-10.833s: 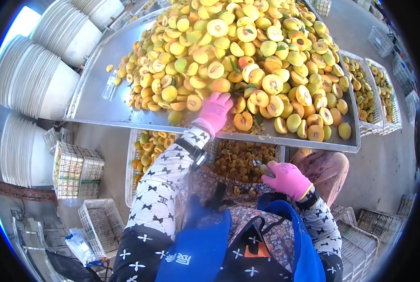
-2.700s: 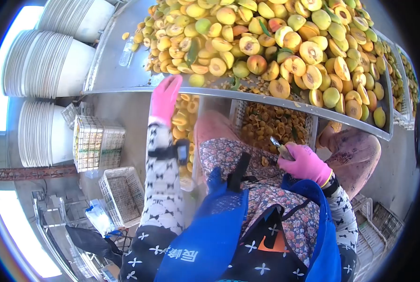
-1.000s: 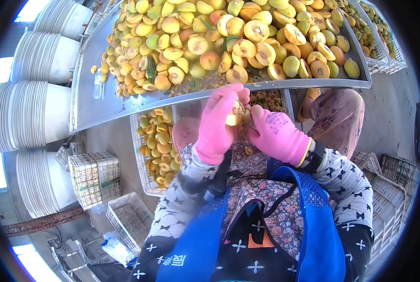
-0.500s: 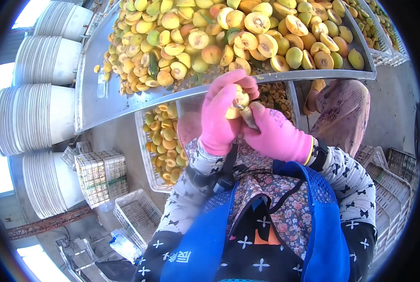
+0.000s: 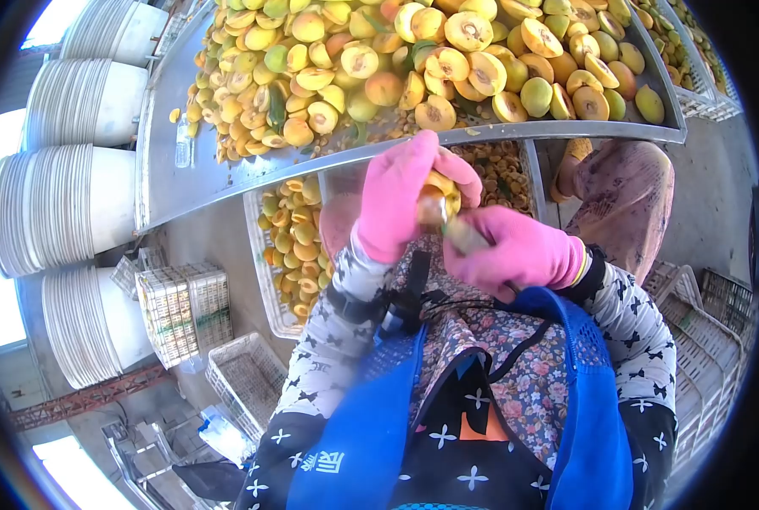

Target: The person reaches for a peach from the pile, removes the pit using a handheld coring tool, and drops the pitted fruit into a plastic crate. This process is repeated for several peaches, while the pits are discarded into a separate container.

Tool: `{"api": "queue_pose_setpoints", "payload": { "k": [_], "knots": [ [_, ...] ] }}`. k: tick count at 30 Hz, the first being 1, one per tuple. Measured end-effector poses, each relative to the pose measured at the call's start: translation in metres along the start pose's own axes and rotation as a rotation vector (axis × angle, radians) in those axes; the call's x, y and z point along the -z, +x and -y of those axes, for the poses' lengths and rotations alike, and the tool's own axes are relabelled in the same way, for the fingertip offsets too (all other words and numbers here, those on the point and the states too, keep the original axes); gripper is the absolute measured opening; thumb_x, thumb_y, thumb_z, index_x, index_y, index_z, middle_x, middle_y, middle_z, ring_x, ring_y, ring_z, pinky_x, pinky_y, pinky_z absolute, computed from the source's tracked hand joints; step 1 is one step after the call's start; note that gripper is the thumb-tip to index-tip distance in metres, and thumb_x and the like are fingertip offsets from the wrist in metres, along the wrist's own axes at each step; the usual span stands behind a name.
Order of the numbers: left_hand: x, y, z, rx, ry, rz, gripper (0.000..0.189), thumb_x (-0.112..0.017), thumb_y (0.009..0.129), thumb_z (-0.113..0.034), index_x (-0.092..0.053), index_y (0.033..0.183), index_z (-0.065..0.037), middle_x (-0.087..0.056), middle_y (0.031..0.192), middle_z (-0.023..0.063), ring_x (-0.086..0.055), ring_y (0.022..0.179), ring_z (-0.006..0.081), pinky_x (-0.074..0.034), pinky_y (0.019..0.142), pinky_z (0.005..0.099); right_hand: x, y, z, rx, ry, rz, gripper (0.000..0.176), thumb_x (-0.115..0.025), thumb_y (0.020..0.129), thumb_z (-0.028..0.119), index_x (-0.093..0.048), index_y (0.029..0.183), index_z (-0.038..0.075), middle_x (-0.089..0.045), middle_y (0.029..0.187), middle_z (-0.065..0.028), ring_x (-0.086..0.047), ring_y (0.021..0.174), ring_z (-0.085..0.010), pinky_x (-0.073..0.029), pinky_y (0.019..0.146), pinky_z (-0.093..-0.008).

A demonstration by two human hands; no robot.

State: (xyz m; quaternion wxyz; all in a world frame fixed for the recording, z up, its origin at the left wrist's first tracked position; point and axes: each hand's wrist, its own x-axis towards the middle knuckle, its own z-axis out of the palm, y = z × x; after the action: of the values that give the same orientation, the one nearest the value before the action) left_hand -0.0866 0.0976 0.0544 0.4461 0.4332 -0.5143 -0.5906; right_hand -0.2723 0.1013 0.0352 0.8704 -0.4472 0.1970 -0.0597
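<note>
My left hand, in a pink glove, is wrapped round a halved yellow peach just in front of the metal table's edge. In my right hand, also gloved in pink, is a small pitting knife with a pale, thick handle. Its metal tip is at the cut side of the peach; blur hides the tip's exact shape. Beyond my hands, many halved peaches lie heaped on the metal table.
A crate of peach halves is below the table, left of my hands. Pits and scraps lie in a container under the edge. Another person's leg is at the right. White crates and stacked tubs stand leftward.
My right hand has shifted slightly down and right with the pitting knife. The peach has turned within my left hand, whose fingers now tilt rightward over it.
</note>
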Motion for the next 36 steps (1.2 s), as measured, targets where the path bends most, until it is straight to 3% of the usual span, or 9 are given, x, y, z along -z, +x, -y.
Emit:
{"api": "queue_pose_setpoints", "payload": {
  "k": [5, 9, 11, 15, 16, 20, 24, 29, 36],
  "knots": [
    [0.021, 0.004, 0.016, 0.233, -0.172, -0.017, 0.047, -0.048, 0.104, -0.038, -0.067, 0.088, 0.003, -0.068, 0.083, 0.0119, -0.064, 0.072, 0.0181, -0.052, 0.067, 0.0291, 0.0, -0.003, -0.001, 0.06, 0.087, -0.171, 0.018, -0.069, 0.086, 0.016, -0.059, 0.092, 0.002, -0.056, 0.067, 0.0005, -0.054, 0.051, -0.0077, -0.04, 0.045, -0.0226],
    [0.088, -0.044, 0.006, -0.009, 0.401, -0.209, 0.032, -0.059, 0.098, -0.028, -0.068, 0.103, 0.001, -0.069, 0.094, 0.0098, -0.066, 0.082, 0.0191, -0.055, 0.075, 0.03, 0.052, -0.008, -0.066, 0.282, -1.214, -0.544, 0.03, -0.068, 0.085, 0.029, -0.058, 0.094, 0.002, -0.063, 0.07, -0.0165, -0.063, 0.062, -0.0338, -0.05, 0.059, -0.042],
    [0.159, -0.078, 0.011, -0.17, 0.972, -0.267, 0.025, -0.065, 0.094, -0.018, -0.068, 0.11, 0.0, -0.07, 0.1, 0.0095, -0.067, 0.087, 0.0183, -0.055, 0.077, 0.0301, 0.064, -0.016, -0.081, 0.137, -1.308, -0.613, 0.03, -0.07, 0.083, 0.028, -0.058, 0.092, 0.002, -0.065, 0.075, -0.0189, -0.064, 0.07, -0.036, -0.051, 0.065, -0.044],
    [0.216, -0.078, 0.02, -0.029, 0.769, -0.742, 0.028, -0.068, 0.092, -0.016, -0.067, 0.115, -0.001, -0.069, 0.107, 0.0109, -0.067, 0.092, 0.0178, -0.053, 0.077, 0.0292, 0.069, 0.002, -0.041, -0.054, -0.974, -0.797, 0.03, -0.071, 0.081, 0.027, -0.058, 0.089, 0.001, -0.065, 0.079, -0.0217, -0.063, 0.077, -0.0405, -0.05, 0.069, -0.0475],
    [0.216, -0.063, 0.02, 0.035, 0.567, -0.821, 0.033, -0.069, 0.091, -0.021, -0.066, 0.117, 0.0, -0.068, 0.11, 0.0115, -0.066, 0.094, 0.0209, -0.051, 0.078, 0.0307, 0.079, 0.003, -0.047, 0.218, -1.137, -0.942, 0.028, -0.07, 0.082, 0.025, -0.058, 0.089, 0.001, -0.063, 0.076, -0.0209, -0.063, 0.075, -0.0395, -0.05, 0.067, -0.0462],
    [0.253, 0.011, 0.078, 0.168, 0.714, -0.83, 0.068, -0.076, 0.081, -0.044, -0.056, 0.13, -0.001, -0.064, 0.12, 0.017, -0.064, 0.102, 0.028, -0.05, 0.087, 0.041, 0.051, -0.02, -0.006, 0.023, -0.925, -0.861, 0.029, -0.07, 0.084, 0.026, -0.058, 0.091, 0.001, -0.063, 0.079, -0.0216, -0.062, 0.078, -0.0413, -0.049, 0.069, -0.046],
    [0.228, 0.059, 0.061, 0.495, 1.191, -0.762, 0.071, -0.073, 0.083, -0.035, -0.046, 0.141, -0.004, -0.063, 0.119, 0.0168, -0.064, 0.105, 0.0279, -0.052, 0.087, 0.0402, 0.04, -0.033, -0.015, 0.029, -1.068, -0.834, 0.03, -0.069, 0.085, 0.028, -0.059, 0.096, 0.001, -0.063, 0.079, -0.0216, -0.063, 0.077, -0.0408, -0.049, 0.068, -0.0462],
    [0.21, 0.022, 0.038, 0.025, -0.023, -0.761, 0.048, -0.068, 0.086, -0.013, -0.056, 0.132, -0.008, -0.064, 0.11, 0.0081, -0.065, 0.096, 0.019, -0.055, 0.074, 0.0311, 0.036, -0.03, -0.018, -0.042, -0.889, -0.663, 0.034, -0.07, 0.086, 0.03, -0.059, 0.1, 0.001, -0.065, 0.08, -0.0203, -0.065, 0.078, -0.0382, -0.049, 0.067, -0.0456],
    [0.097, -0.009, 0.02, 0.008, -0.741, -0.266, 0.048, -0.054, 0.098, -0.04, -0.054, 0.134, -0.008, -0.064, 0.12, 0.0168, -0.065, 0.099, 0.0305, -0.055, 0.077, 0.0406, 0.014, -0.004, 0.033, -0.039, -0.385, -0.437, 0.034, -0.073, 0.083, 0.018, -0.064, 0.112, 0.002, -0.069, 0.078, -0.0075, -0.063, 0.069, -0.0126, -0.05, 0.064, -0.0294]
  ]
}}
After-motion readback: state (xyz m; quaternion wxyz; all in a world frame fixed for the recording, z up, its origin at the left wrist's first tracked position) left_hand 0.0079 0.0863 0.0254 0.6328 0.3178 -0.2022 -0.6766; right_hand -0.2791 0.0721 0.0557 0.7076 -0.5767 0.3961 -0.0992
